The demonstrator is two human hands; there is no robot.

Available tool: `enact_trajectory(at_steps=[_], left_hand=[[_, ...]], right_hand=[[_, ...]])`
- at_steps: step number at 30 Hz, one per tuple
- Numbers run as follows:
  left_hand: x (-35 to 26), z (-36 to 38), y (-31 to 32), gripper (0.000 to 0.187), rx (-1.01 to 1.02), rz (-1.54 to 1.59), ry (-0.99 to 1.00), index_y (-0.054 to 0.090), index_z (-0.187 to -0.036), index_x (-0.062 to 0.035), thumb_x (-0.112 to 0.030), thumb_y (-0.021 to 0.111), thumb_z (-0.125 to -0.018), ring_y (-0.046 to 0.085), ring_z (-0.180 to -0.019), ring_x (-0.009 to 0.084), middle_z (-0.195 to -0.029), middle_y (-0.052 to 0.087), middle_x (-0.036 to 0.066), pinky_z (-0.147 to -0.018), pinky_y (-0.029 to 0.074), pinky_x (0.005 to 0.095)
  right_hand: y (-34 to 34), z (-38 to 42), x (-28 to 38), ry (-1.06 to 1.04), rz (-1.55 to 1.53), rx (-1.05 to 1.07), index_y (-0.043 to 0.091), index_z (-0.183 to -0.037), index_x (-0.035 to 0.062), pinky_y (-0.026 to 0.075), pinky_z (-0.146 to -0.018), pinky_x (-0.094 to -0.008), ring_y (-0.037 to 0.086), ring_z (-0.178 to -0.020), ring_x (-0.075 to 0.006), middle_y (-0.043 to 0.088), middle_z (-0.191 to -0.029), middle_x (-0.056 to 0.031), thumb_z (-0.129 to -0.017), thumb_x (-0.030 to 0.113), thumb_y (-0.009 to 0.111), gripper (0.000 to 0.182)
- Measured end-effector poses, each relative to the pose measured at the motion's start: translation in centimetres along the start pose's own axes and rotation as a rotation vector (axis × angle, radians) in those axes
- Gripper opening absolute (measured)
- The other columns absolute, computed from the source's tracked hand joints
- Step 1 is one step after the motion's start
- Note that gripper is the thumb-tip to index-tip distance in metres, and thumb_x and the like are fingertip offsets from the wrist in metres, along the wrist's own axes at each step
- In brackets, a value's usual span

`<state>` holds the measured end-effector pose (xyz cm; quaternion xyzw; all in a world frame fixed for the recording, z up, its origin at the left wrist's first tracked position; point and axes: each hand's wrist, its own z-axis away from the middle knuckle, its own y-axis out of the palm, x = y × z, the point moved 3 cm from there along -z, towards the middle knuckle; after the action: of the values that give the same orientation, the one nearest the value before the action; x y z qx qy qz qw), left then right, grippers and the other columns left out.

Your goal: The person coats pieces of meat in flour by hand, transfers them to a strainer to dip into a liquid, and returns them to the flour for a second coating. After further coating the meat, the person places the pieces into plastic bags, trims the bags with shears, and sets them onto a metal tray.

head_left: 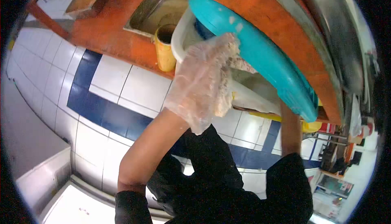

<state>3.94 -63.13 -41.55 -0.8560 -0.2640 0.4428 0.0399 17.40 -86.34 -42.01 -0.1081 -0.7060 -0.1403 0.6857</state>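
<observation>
Working at the orange tabletop (110, 40), the person would do well to hold the long teal lid (260, 55) at a steady slant, leaving the hands room around the white tub (176, 40). The right forearm (291, 132) reaches up to the lid's lower end, but the right hand is hidden, so its grip cannot be told. The left hand (199, 75) is best held low beside the tub's opening, where crumbs would likely fall inside, with the loose cuff of its clear glove clear of the rim.

The lid is smooth and glossy, with pale smears near its upper end. Before it, the glove hangs baggy and cloudy. Lumpy white coating (223, 97), flecked with dark specks, lies along the glove's edge and fingertips; whether the left grip closes around a piece cannot be told.
</observation>
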Motion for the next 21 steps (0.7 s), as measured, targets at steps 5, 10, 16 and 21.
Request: enact_trajectory(at_steps=[5, 10, 16, 21], left_hand=[[-0.4, 0.1, 0.1, 0.024, 0.09, 0.239, -0.231, 0.059, -0.11, -0.0014, -0.015, 0.046, -0.094, 0.061, -0.089, 0.0318, -0.1, 0.061, 0.019, -0.079, 0.05, 0.0398], [-0.4, 0.2, -1.0, 0.047, 0.293, 0.493, -0.565, 0.053, -0.123, -0.0052, -0.005, 0.06, -0.077, 0.052, -0.115, 0.0326, -0.124, 0.055, 0.017, -0.096, 0.044, 0.0418], [0.1, -0.4, -0.6, 0.032, 0.162, 0.812, -0.787, 0.057, -0.115, -0.0055, -0.019, 0.06, -0.086, 0.057, -0.096, 0.0236, -0.104, 0.06, 0.01, -0.081, 0.045, 0.0347], [2.2, 2.1, 2.1, 0.053, 0.279, -0.276, 0.065, 0.046, -0.133, -0.0077, -0.004, 0.056, -0.08, 0.054, -0.114, 0.0291, -0.127, 0.054, 0.014, -0.098, 0.045, 0.0374]], right_hand=[[0.3, 8.1, -1.1, 0.177, -0.143, -0.161, 0.051, -0.121, 0.0004, 0.047, -0.095, -0.0371, 0.059, -0.107, -0.0256, 0.053, -0.128, -0.0146, -0.096, 0.014, 0.043, 0.029], [-0.9, 13.7, -4.9, -0.061, 0.243, 0.022, 0.047, -0.123, -0.0004, 0.048, -0.094, -0.0333, 0.058, -0.107, -0.0273, 0.054, -0.124, -0.0181, -0.096, 0.014, 0.043, 0.03], [0.4, 22.2, 3.9, 0.162, 0.303, -0.221, 0.039, -0.132, -0.0048, 0.045, -0.099, -0.0404, 0.047, -0.123, -0.031, 0.045, -0.131, -0.0213, -0.097, 0.024, 0.044, 0.046], [-7.2, 24.1, 10.8, -0.207, 1.167, 0.186, 0.038, -0.133, -0.0062, 0.043, -0.101, -0.0412, 0.046, -0.123, -0.0311, 0.043, -0.133, -0.0227, -0.099, 0.032, 0.042, 0.052]])
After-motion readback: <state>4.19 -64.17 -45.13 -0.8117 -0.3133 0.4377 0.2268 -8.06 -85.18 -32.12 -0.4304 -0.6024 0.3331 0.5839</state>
